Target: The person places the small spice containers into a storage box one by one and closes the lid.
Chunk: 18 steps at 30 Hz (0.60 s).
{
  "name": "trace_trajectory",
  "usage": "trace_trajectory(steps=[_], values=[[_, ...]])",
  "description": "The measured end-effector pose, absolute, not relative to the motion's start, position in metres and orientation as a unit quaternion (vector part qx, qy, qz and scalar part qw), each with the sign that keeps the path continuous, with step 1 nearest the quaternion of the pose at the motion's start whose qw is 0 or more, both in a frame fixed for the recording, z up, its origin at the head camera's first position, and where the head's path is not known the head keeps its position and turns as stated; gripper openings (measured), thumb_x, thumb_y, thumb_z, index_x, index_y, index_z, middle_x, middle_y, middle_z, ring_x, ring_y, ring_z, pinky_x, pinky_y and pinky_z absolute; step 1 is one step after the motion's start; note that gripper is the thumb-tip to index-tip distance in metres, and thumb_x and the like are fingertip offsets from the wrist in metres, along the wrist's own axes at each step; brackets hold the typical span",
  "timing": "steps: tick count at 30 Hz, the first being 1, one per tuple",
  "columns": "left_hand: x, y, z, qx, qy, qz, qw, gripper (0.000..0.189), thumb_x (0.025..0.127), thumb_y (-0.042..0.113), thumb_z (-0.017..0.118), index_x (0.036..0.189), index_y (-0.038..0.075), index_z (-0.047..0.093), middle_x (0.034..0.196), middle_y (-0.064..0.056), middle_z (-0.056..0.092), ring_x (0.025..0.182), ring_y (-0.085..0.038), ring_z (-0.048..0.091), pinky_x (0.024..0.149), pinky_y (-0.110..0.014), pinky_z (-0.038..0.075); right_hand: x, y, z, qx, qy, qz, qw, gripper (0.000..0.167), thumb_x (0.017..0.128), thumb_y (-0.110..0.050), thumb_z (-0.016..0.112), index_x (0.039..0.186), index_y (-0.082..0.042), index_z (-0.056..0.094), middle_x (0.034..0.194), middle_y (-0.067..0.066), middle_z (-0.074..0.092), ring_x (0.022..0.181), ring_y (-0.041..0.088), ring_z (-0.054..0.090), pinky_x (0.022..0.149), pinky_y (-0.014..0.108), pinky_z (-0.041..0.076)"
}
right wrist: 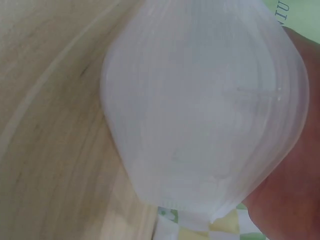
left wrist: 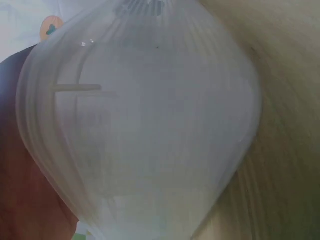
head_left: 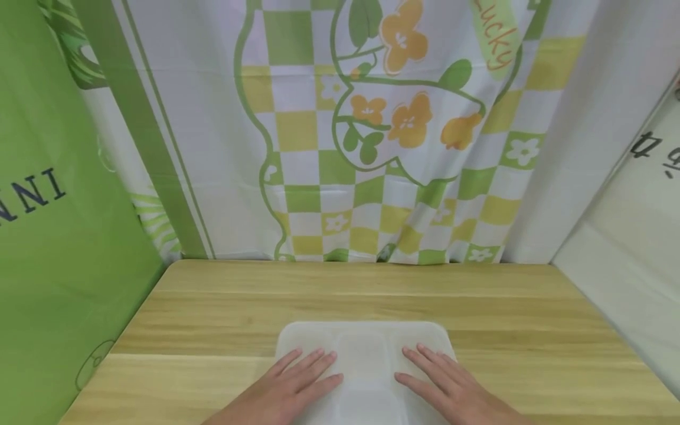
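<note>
A translucent white plastic food container (head_left: 363, 361) with rounded corners and raised compartment outlines on its lid sits at the table's near side. My left hand (head_left: 297, 386) lies on its left part, fingers straight and slightly spread. On the right part rests my right hand (head_left: 448, 383), its fingers likewise extended. The middle of the lid shows between them. In the left wrist view the container's smooth frosted side (left wrist: 155, 120) fills most of the picture, and the right wrist view shows its opposite side (right wrist: 200, 105) close up. The container's near edge is out of view.
The container stands on a light wood-grain table (head_left: 239, 319). Behind the table's far edge hangs a checkered green, yellow and white curtain (head_left: 297, 130). A green cloth (head_left: 64, 265) borders the left side, a white lettered sheet (head_left: 627, 236) the right.
</note>
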<state>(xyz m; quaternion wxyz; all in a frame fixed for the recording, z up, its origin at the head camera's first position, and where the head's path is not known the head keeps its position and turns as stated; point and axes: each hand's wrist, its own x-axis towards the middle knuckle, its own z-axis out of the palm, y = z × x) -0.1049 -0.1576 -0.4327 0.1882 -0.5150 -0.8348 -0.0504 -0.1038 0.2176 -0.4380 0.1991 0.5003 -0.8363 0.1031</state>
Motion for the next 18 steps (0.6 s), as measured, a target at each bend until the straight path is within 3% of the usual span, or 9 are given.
trace_trajectory(steps=[8, 18], values=[[-0.103, -0.156, -0.445, -0.506, -0.830, -0.014, 0.233, 0.068, 0.097, 0.064, 0.056, 0.148, 0.018, 0.053, 0.153, -0.007, 0.050, 0.138, -0.022, 0.049, 0.117, -0.036, 0.012, -0.101, 0.215, -0.449, 0.495, -0.828, 0.071, 0.254, 0.069, 0.098, -0.064, 0.056, 0.149, -0.018, 0.051, 0.153, 0.014, 0.047, 0.153, 0.022, 0.021, 0.123, 0.029, 0.006], [-0.101, -0.155, -0.442, -0.503, -0.834, 0.005, 0.225, 0.070, 0.098, 0.066, 0.052, 0.148, 0.018, 0.051, 0.155, -0.006, 0.049, 0.140, -0.021, 0.047, 0.118, -0.035, 0.011, -0.096, 0.214, -0.449, 0.481, -0.834, 0.063, 0.264, 0.071, 0.096, -0.066, 0.056, 0.149, -0.020, 0.051, 0.154, 0.012, 0.046, 0.151, 0.023, 0.026, 0.123, 0.031, 0.006]])
